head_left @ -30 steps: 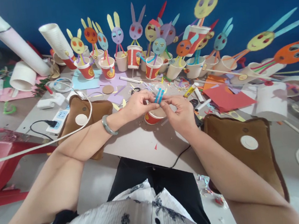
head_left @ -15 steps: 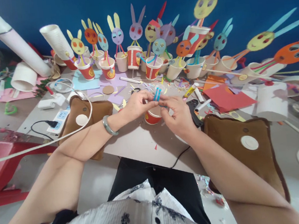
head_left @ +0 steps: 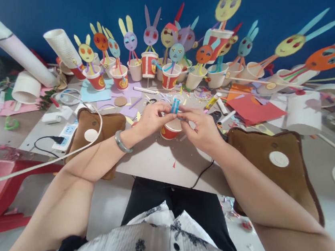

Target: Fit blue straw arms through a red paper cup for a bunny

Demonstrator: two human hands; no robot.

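Above a red-and-white paper cup [head_left: 170, 131] at the front of the table, my two hands meet. Between their fingertips is a pair of thin blue strips [head_left: 175, 106], standing up side by side; what they are made of is too small to tell. My left hand [head_left: 156, 116], with a grey bangle at the wrist, pinches the strips from the left. From the right, the fingers of my right hand [head_left: 199, 124] close on the strips' lower part. Both hands partly cover the cup's rim.
Several paper-cup figures with rabbit ears [head_left: 172, 74] stand along the blue wall. Brown cushion-like pouches [head_left: 273, 162] lie either side. A power strip [head_left: 66, 137] and white cable are at left, red paper [head_left: 252, 105] and markers [head_left: 213, 101] at right. Scraps litter the tabletop.
The blue strips lean slightly more to the right between my fingers. The view has shifted a little; both hands keep their hold above the cup.
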